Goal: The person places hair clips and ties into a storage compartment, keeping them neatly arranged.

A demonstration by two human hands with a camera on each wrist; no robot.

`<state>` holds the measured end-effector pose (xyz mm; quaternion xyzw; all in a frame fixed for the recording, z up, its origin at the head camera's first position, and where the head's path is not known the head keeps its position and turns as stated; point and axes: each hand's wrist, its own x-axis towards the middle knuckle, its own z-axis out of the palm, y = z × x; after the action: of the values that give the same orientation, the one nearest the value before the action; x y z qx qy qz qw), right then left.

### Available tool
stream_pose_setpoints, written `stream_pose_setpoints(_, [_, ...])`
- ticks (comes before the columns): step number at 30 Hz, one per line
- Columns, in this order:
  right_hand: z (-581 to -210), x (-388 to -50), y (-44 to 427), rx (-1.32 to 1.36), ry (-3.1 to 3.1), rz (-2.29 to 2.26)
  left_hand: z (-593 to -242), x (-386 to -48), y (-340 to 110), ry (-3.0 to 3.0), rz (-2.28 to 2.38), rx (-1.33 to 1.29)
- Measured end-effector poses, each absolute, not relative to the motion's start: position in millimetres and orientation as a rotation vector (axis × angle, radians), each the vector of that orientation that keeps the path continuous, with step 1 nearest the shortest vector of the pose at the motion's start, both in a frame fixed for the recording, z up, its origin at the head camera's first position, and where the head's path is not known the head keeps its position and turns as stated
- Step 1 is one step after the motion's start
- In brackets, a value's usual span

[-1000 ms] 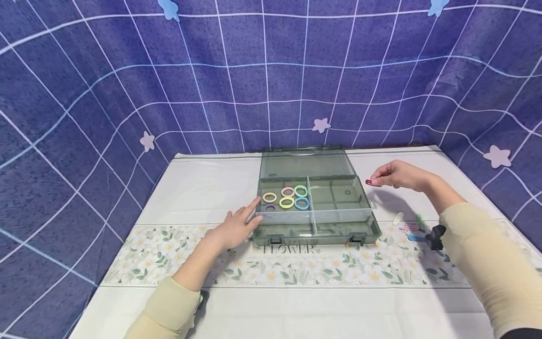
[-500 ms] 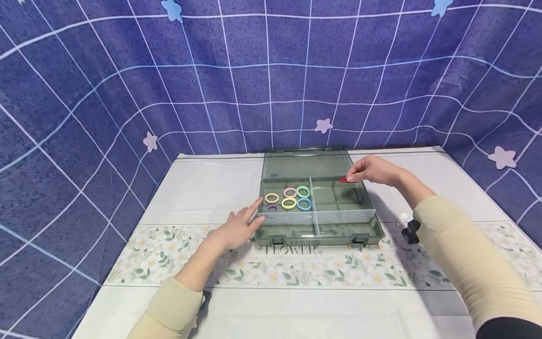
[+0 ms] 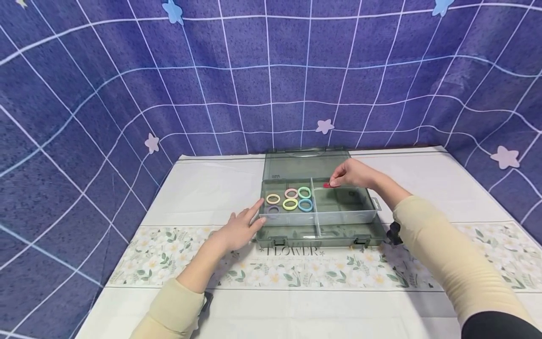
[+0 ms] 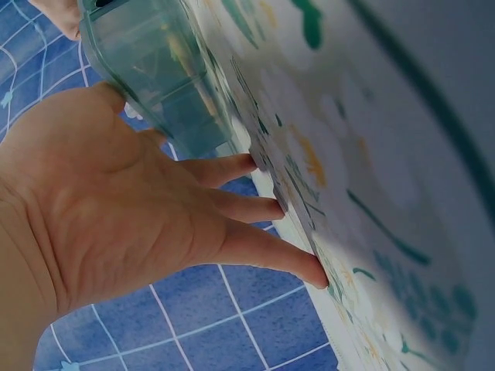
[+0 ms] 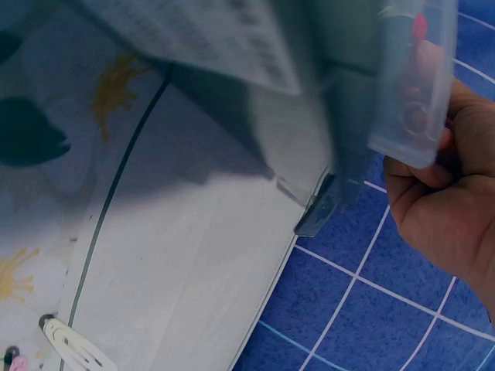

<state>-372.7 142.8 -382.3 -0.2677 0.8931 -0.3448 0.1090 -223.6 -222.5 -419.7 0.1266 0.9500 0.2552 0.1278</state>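
A dark translucent storage box [image 3: 345, 230] stands with its lid [image 3: 292, 165] folded back. Its upper tray has a left compartment with several coloured hair ties, among them a yellow one [image 3: 290, 204] and a blue one [image 3: 306, 205]. My left hand [image 3: 238, 230] touches the box's left side with spread, fairly straight fingers; in the left wrist view, some fingertips rest on the tablecloth. Between thumb and fingers my right hand [image 3: 354, 173] pinches a red hair clip [image 3: 326, 185] above the back left part of the right compartment. The right wrist view shows the clip through the clear tray wall.
A white hair clip [image 5: 73, 344] lies on the tablecloth to the right of the box, near part of a pink clip [image 5: 20, 362]. In the head view, my right forearm covers that spot. A blue gridded curtain [image 3: 237, 84] hangs behind the table.
My right hand has carried the red hair clip leftward, from the cloth beside the box to over the right compartment. My left hand stays at the box's left side.
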Motion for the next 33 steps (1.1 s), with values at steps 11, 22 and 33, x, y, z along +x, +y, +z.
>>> stream_pose_setpoints(11, [-401, -375, 130, -0.808, 2.636, -0.987, -420, -224, -223, 2.764, 0.746, 0.332])
stream_pose_setpoints(22, [-416, -372, 123, -0.828, 2.685, -0.875, -419, -223, -221, 2.762, 0.751, 0.35])
stream_pose_setpoints(33, [-422, -367, 114, -0.906, 2.784, -0.766, -420, -223, -221, 2.769, 0.751, 0.349])
